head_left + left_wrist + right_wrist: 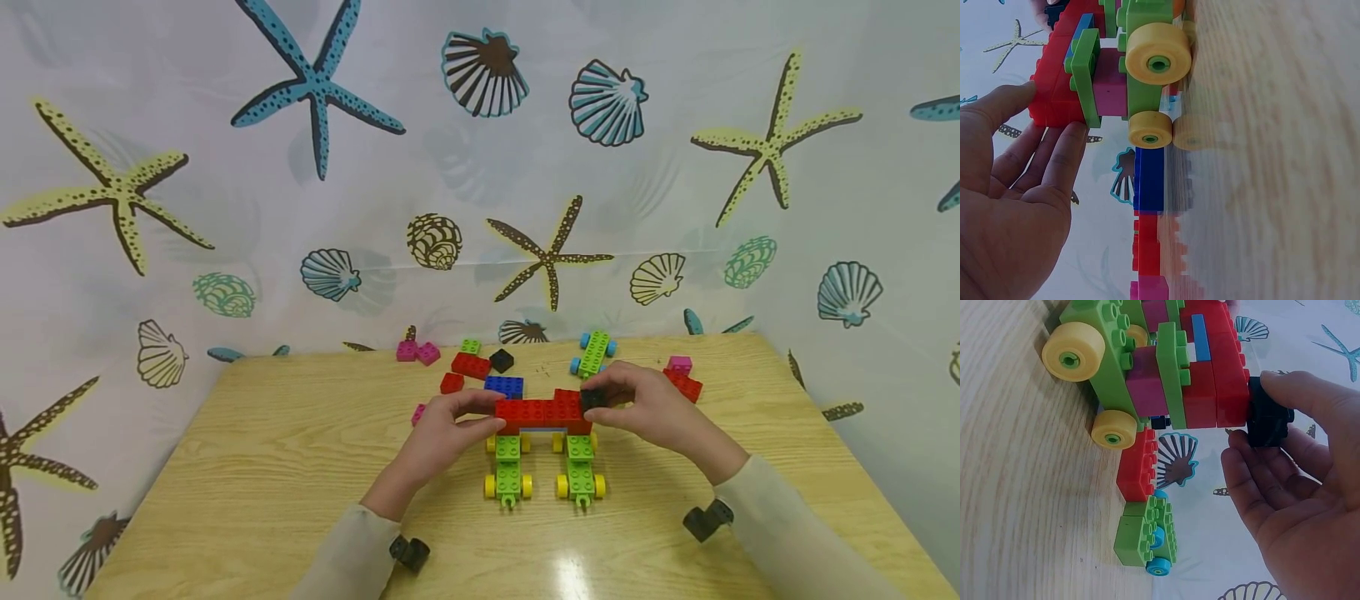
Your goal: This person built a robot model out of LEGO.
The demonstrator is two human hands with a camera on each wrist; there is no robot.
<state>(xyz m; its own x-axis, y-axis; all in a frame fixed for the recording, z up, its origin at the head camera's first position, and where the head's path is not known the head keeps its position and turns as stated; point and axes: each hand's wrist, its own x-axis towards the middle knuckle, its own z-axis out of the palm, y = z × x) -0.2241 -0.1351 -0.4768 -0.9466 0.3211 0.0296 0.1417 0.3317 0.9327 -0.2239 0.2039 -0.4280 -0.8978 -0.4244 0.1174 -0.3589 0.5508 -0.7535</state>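
Note:
A brick build stands mid-table: a row of red bricks (543,412) bridges two green wheeled bases (507,477) with yellow wheels (1159,61). My left hand (493,412) holds the left end of the red row (1054,81) between thumb and fairly straight fingers (1063,156). My right hand (597,400) pinches a small black brick (1267,422) and holds it against the right end of the red row (1229,381). Pink and blue bricks show under the red ones in the wrist views.
Loose bricks lie behind the build: pink bricks (417,352), a red brick (470,365), a black one (501,360), a blue one (504,385), a green piece with blue wheels (594,353) and red and pink bricks (682,379) at the right. A seashell-print cloth backs the table.

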